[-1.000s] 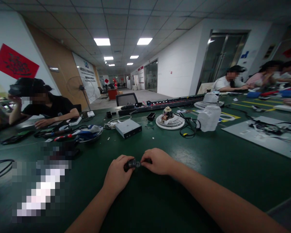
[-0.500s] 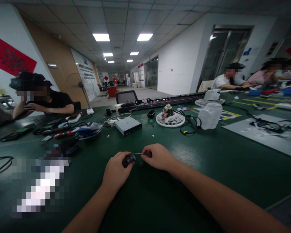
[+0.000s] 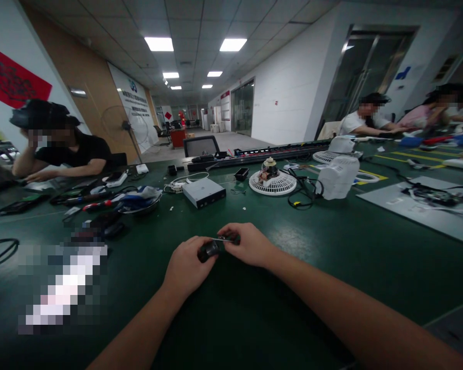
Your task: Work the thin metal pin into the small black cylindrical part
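My left hand [image 3: 187, 262] is closed around a small black rounded object [image 3: 210, 251], whose exact kind I cannot make out. Its shiny end faces right. Close beside it, my right hand [image 3: 249, 244] grips a screwdriver [image 3: 218, 239] with a thin metal shaft. The shaft points left, over the top of the black object; whether they touch I cannot tell. Something small and dark shows between the right thumb and fingers, partly hidden by them. Both hands are low over the green table [image 3: 231, 318].
Beyond my hands stand an optical drive [image 3: 203, 192], a small black box [image 3: 241, 174], a fan part with a motor [image 3: 272, 180] and a white housing [image 3: 337, 177]. Tools and cables lie left, a grey panel [image 3: 420, 200] right. A person in black [image 3: 88, 149] sits at left, others at right.
My right hand has shifted slightly left, bringing the screwdriver over the black object. A small round dark piece that lay on the table between my hands no longer shows there.
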Demonstrator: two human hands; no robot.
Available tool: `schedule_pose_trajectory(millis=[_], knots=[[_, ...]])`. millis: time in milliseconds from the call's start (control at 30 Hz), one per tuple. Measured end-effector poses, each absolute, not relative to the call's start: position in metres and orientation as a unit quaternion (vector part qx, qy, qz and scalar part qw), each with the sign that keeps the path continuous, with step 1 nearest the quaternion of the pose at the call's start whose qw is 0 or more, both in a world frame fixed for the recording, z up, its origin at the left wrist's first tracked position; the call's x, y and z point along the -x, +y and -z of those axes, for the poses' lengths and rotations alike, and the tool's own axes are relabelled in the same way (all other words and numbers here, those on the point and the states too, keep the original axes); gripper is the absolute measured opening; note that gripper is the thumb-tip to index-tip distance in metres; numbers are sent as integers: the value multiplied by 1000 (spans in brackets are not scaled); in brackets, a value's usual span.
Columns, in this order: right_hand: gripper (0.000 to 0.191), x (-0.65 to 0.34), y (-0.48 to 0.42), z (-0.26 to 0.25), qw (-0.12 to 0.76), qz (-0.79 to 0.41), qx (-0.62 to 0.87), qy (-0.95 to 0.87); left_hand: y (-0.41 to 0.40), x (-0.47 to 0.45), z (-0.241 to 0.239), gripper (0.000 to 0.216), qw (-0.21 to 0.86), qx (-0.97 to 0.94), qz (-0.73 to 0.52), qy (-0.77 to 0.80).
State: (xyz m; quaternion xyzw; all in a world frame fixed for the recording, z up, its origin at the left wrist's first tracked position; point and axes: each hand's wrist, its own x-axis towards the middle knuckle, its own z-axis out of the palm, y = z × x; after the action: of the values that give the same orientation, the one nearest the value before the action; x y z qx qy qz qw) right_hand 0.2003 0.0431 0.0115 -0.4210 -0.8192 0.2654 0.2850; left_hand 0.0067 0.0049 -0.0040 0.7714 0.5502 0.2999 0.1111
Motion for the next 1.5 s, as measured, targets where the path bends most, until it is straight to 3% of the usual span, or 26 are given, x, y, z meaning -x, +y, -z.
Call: schedule_pose_trajectory(millis=[300,400,533,733,1167,1500], knots=[[20,-202,49,-7,327,-291,379,-816,1,-9,1,28,97,-774,-297,551],[19,-201,50,-6,313,-355,399,-786,2,-8,2,27,100,-781,-303,537],[9,-201,51,-6,302,-335,439,-777,4,-6,4,30,109,-803,-296,506],[19,-205,53,-4,285,-339,427,-789,5,-3,3,30,115,-816,-306,478],[18,-201,48,-6,267,-270,413,-828,6,-2,8,32,97,-819,-311,472],[22,-205,51,-2,251,-344,370,-826,6,-3,8,32,96,-803,-307,502]])
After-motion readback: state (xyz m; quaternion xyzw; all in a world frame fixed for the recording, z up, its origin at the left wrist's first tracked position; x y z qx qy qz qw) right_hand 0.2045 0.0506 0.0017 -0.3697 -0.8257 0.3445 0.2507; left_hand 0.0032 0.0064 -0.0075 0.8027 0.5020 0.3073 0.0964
